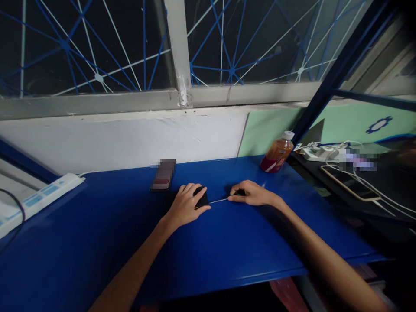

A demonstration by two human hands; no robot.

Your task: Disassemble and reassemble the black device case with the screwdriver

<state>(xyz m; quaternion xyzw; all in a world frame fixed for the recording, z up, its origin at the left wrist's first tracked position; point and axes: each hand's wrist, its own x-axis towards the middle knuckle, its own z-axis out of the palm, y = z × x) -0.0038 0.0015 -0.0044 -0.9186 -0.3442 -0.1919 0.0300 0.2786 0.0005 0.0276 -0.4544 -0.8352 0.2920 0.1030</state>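
My left hand (188, 203) lies over a black object (202, 197) on the blue table (227, 251), its fingers resting on top and the thumb along the near edge. To the right, my right hand (248, 193) is closed in a pinch around a small dark handle (239, 192). A thin metal shaft (218, 200) runs from the right fingertips to the right edge of the black object. The hand hides most of the handle, and the left part of the black object is hard to make out.
Behind my left hand lies a phone (163, 175). A bottle of reddish drink (277, 152) stands at the back right. A white power strip (42, 201) is at the left edge. Cables and another phone (351, 183) lie on a dark table at right.
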